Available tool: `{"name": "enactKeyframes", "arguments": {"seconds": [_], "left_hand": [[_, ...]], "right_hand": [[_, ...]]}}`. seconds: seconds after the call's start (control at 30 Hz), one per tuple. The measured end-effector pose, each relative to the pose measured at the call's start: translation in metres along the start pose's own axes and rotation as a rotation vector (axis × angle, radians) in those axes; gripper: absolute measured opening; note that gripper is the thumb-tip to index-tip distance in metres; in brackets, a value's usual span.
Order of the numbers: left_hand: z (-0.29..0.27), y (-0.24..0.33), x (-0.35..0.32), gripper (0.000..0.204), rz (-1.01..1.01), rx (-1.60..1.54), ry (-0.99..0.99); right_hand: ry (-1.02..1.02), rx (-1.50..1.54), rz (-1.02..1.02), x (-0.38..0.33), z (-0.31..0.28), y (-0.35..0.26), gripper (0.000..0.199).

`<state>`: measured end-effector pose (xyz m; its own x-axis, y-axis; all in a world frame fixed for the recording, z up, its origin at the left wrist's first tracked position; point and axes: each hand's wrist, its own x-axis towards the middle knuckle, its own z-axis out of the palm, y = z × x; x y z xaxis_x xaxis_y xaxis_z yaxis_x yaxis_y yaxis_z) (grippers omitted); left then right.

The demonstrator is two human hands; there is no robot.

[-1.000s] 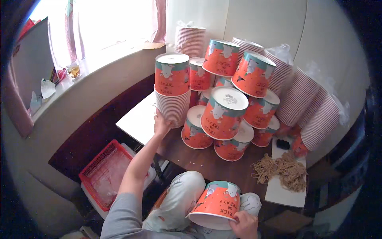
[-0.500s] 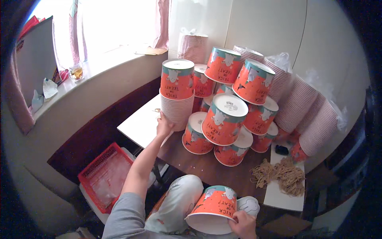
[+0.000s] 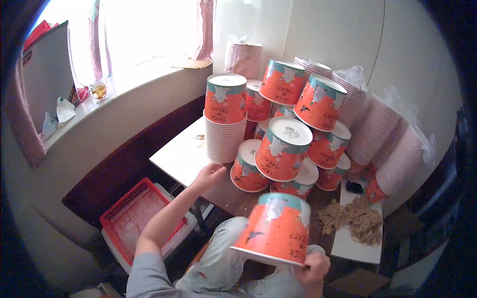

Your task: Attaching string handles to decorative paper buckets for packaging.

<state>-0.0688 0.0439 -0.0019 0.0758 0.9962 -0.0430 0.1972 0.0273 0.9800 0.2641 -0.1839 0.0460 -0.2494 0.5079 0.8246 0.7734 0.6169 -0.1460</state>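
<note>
My right hand (image 3: 314, 266) grips the rim of an orange and teal paper bucket (image 3: 278, 228), which is upside down and tilted above my lap. Its fingers are wrapped round the lower right edge. My left hand (image 3: 212, 176) is closed, its fingers curled together, just in front of a tall stack of nested buckets (image 3: 225, 141) at the table's left side. Whether anything small is pinched in it I cannot make out. Several more upside-down buckets (image 3: 282, 151) are piled in the middle of the table.
Bundles of tan twine (image 3: 354, 221) lie at the table's right front, with a small dark object (image 3: 354, 186) behind them. Wrapped bucket stacks (image 3: 375, 126) lean at the right. A red basket (image 3: 112, 218) stands low at left. A glass (image 3: 99, 91) is on the windowsill.
My right hand has raised the bucket from my lap toward the table. My left hand has come down from the side of the nested stack toward me, fingers now curled.
</note>
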Motion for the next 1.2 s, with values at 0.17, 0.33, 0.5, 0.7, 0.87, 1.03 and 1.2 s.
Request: {"name": "enactKeyframes", "arguments": {"seconds": [0.17,0.33,0.5,0.7,0.87,1.03,1.2], "left_hand": [[0.006,0.038,-0.098,0.065,0.071,-0.706,-0.504],[-0.070,-0.015,-0.089,0.093,-0.043,-0.723,-0.106],[-0.104,0.003,-0.075,0.111,0.507,-0.365,0.148],[-0.138,-0.036,-0.038,0.074,0.358,-0.044,0.316],[-0.157,-0.057,-0.015,0.062,0.592,0.328,0.565],[-0.141,-0.024,-0.019,0.055,0.528,0.524,0.552],[-0.137,-0.007,-0.021,0.046,0.446,0.672,0.596]], "right_hand": [[-0.059,0.133,-0.463,0.072,0.060,0.004,0.023],[-0.066,0.188,-0.758,0.152,0.138,-0.023,0.016],[-0.207,0.113,-0.760,0.159,0.222,-0.020,0.009],[-0.237,0.045,-0.741,0.154,0.288,-0.019,0.010],[-0.360,0.046,-0.606,0.149,0.295,-0.020,0.017],[-0.522,0.043,-0.448,0.129,0.288,-0.017,0.027],[-1.069,-0.111,-0.357,0.131,0.293,-0.035,0.031]]}}
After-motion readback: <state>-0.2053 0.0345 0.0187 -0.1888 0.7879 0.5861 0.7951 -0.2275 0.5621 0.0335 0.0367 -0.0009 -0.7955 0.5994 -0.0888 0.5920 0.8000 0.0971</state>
